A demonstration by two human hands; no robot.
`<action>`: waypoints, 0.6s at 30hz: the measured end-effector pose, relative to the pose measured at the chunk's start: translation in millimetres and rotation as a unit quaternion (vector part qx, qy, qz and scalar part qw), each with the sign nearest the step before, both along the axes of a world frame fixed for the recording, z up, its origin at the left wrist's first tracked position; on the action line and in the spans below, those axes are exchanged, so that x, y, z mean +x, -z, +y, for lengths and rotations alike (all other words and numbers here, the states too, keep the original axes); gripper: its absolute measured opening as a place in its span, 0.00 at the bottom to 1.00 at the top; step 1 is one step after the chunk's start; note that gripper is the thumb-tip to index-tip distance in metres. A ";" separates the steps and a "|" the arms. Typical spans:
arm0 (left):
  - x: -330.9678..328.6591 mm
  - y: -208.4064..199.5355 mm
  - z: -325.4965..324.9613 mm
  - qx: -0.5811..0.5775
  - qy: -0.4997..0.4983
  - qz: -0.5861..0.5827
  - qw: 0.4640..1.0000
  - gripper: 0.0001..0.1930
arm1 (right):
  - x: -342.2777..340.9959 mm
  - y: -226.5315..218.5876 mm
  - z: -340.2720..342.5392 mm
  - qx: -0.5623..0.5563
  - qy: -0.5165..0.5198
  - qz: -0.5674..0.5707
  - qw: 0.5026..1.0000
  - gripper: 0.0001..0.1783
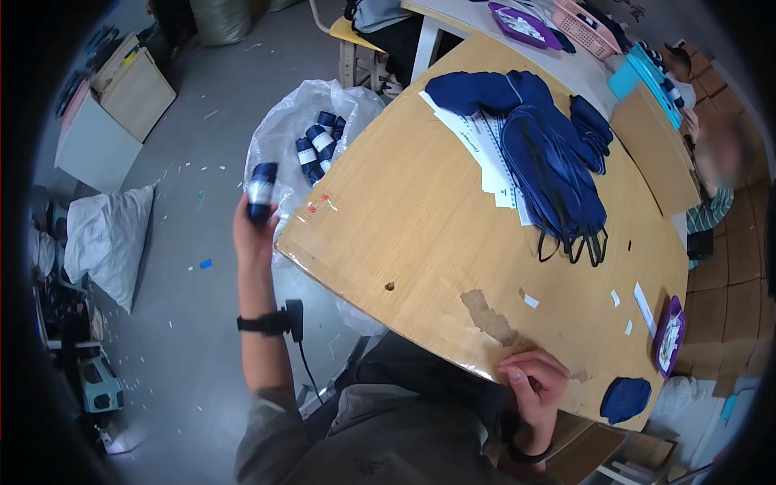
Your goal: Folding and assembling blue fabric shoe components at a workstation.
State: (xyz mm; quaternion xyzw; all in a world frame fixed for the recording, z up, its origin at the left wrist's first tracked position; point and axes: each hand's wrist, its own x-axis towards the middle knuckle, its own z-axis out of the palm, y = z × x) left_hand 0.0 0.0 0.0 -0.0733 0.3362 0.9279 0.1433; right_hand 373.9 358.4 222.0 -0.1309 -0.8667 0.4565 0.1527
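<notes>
With fingers of left hand point(253, 236), gripping a navy roll point(262, 192) beside the translucent bag point(263, 133); with right hand point(539, 384), curled at the bench point(388, 218) (pinching anything? cannot tell). Probably bagging; next, release inside.

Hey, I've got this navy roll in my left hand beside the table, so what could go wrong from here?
The navy roll might slip from the left hand and miss the plastic bag, since it's held near the bag's rim.
The cable hanging from the left wrist device could snag as the arm moves.
The purple tray sits near the table's edge, so a bump might spill its white pieces.
</notes>
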 end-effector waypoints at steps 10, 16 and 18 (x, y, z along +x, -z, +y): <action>15.3 -8.6 71.1 0.065 0.070 -0.085 0.992 0.33 | -6.6 0.3 2.2 -0.012 0.024 -0.007 1.000 0.06; 12.5 56.0 30.3 -0.009 0.065 -0.099 0.993 0.30 | -5.2 -4.8 -2.2 -0.034 0.020 -0.017 0.999 0.05; 24.4 46.3 29.4 -0.173 0.005 0.004 0.985 0.26 | 0.1 -5.9 -1.0 -0.041 0.047 -0.020 0.998 0.04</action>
